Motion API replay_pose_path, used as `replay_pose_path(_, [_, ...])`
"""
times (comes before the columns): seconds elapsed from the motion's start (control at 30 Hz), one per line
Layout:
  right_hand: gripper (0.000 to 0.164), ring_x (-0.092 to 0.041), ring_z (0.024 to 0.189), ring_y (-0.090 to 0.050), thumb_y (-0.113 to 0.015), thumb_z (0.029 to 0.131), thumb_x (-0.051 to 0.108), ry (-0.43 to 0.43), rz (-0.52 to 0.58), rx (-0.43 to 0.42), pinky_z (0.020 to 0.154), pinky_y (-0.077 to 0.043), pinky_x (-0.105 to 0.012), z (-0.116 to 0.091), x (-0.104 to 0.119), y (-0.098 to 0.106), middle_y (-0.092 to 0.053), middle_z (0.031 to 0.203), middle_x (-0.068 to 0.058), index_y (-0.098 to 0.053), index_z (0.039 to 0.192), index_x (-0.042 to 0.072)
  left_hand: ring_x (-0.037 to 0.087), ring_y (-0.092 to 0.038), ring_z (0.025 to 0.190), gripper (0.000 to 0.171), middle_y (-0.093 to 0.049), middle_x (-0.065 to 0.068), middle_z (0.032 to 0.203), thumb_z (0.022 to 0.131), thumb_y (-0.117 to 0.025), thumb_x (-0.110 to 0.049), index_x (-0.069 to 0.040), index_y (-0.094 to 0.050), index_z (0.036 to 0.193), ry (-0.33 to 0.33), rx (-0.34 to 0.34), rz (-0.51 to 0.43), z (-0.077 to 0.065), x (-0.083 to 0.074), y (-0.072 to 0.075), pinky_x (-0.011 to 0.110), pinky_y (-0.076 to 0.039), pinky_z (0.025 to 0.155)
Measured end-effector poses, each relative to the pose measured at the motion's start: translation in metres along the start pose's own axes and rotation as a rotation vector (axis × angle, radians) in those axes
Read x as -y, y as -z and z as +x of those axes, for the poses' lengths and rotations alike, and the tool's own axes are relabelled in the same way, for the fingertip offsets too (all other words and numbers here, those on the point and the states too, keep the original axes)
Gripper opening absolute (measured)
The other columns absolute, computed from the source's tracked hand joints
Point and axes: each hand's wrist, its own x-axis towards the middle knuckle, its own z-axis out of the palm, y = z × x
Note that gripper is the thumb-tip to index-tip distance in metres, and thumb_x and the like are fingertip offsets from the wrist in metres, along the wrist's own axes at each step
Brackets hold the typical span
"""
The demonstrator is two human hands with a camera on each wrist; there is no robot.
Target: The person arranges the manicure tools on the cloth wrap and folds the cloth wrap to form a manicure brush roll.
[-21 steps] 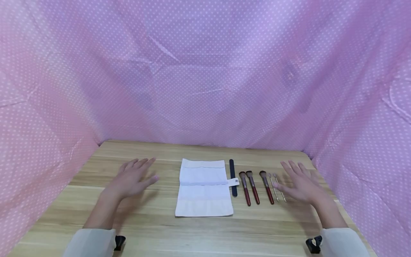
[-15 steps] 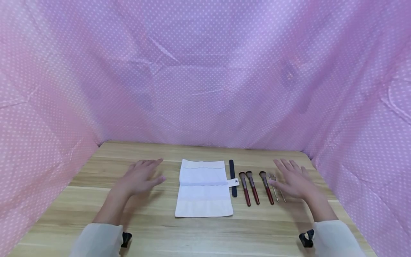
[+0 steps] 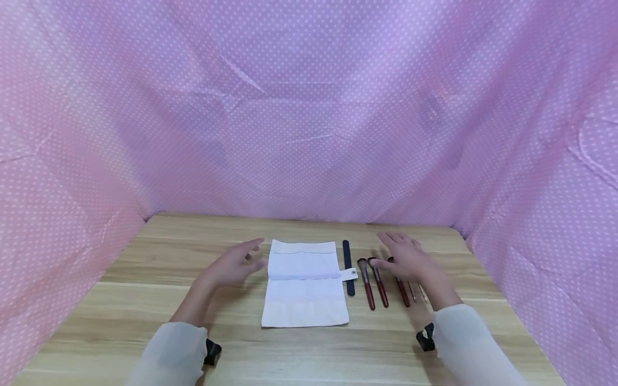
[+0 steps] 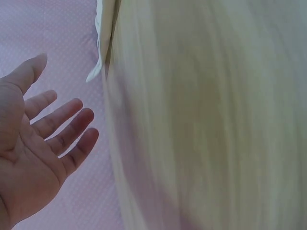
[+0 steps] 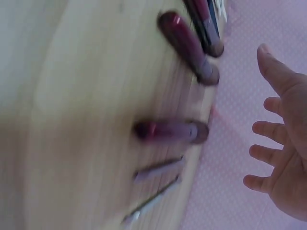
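From the head view we looked down on a wood-grain table [image 3: 309, 359], backed and flanked by pink polka-dot fabric [image 3: 309, 134]. Near its middle lay a white fabric pouch [image 3: 306, 305], spread flat, its snap tab [image 3: 350, 274] reaching out from the right edge across a narrow dark file [image 3: 347, 254]. Right of the file we found three red-handled makeup brushes [image 3: 369, 295], bristles pointing away from the person, and beyond them two slim metal tools [image 3: 424, 296], partly covered by an arm. What had just changed was the hands: both had swung inward, while the pouch and tools lay where they were. The left hand [image 3: 234, 265] now hung just beside the pouch's left edge, its fingers loosely spread and the palm bare. The right hand [image 3: 407, 261] had come over the brush heads, hiding part of the rightmost brush, with fingers extended and thumb well apart from them. Neither hand had hold of anything (both wrist views, though blurred on the table, showed uncurled fingers in free air). We judged that this brought the pouch within easy reach of the left hand and the brushes within reach of the right, with the handling itself not yet begun.
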Motion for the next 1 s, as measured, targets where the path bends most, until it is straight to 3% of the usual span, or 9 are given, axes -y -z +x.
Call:
replay_pose_path(0.2, [0.087,-0.05,0.145,-0.031,-0.07,0.095,0.049,-0.003,0.047,0.022,0.114,-0.019,-0.071,0.019,0.016,-0.007,-0.035,0.159,-0.026,-0.031,0.16,0.007,0.037,-0.061,0.119,0.07,-0.055,0.021,0.143,0.103,-0.061,-0.04,-0.005,-0.035,0.158,0.027,-0.024,-0.11,0.011,-0.001,-0.009,0.047,-0.055,0.088])
replay_pose_path(0.33, [0.083,-0.049,0.143,-0.036,-0.071,0.095,0.042,0.017,0.048,0.037,0.112,-0.026,-0.069,0.029,0.024,-0.01,-0.038,0.156,-0.028,-0.033,0.159,0.005,0.033,-0.065,0.111,0.07,-0.057,0.019,0.14,0.102,-0.065,-0.036,-0.006,-0.034,0.158,0.092,-0.037,-0.229,0.019,0.001,-0.015,0.042,-0.056,0.083])
replay_pose_path(0.5, [0.08,-0.048,0.143,-0.037,-0.071,0.096,0.038,0.013,0.104,0.07,0.113,-0.029,-0.066,0.039,0.032,-0.016,-0.04,0.156,-0.027,-0.034,0.158,0.005,0.029,-0.07,0.103,0.07,-0.055,0.023,0.14,0.102,-0.066,-0.026,-0.004,-0.032,0.158,0.162,-0.032,-0.38,0.026,0.005,-0.022,0.042,-0.056,0.09])
replay_pose_path(0.63, [0.079,-0.046,0.143,-0.037,-0.071,0.097,0.036,0.03,0.146,0.105,0.114,-0.03,-0.062,0.047,0.035,-0.023,-0.04,0.156,-0.026,-0.033,0.158,0.004,0.032,-0.069,0.107,0.067,-0.054,0.028,0.139,0.101,-0.067,-0.017,-0.001,-0.033,0.156,0.189,-0.045,-0.457,0.031,0.008,-0.028,0.04,-0.057,0.09])
replay_pose_path(0.83, [0.074,-0.045,0.141,-0.041,-0.072,0.097,0.03,0.033,0.148,0.135,0.115,-0.033,-0.058,0.055,0.037,-0.032,-0.045,0.152,-0.027,-0.037,0.156,0.001,0.03,-0.067,0.109,0.061,-0.059,0.024,0.131,0.098,-0.067,-0.007,-0.001,-0.04,0.153,0.246,-0.063,-0.466,0.037,0.008,-0.031,0.036,-0.057,0.089])
replay_pose_path(1.0, [0.073,-0.043,0.139,-0.044,-0.074,0.096,0.025,0.025,0.203,0.157,0.114,-0.035,-0.055,0.064,0.037,-0.036,-0.048,0.149,-0.026,-0.039,0.154,-0.002,0.026,-0.067,0.102,0.059,-0.063,0.019,0.123,0.097,-0.067,-0.003,-0.001,-0.044,0.15,0.301,-0.07,-0.425,0.042,0.007,-0.032,0.036,-0.055,0.089])
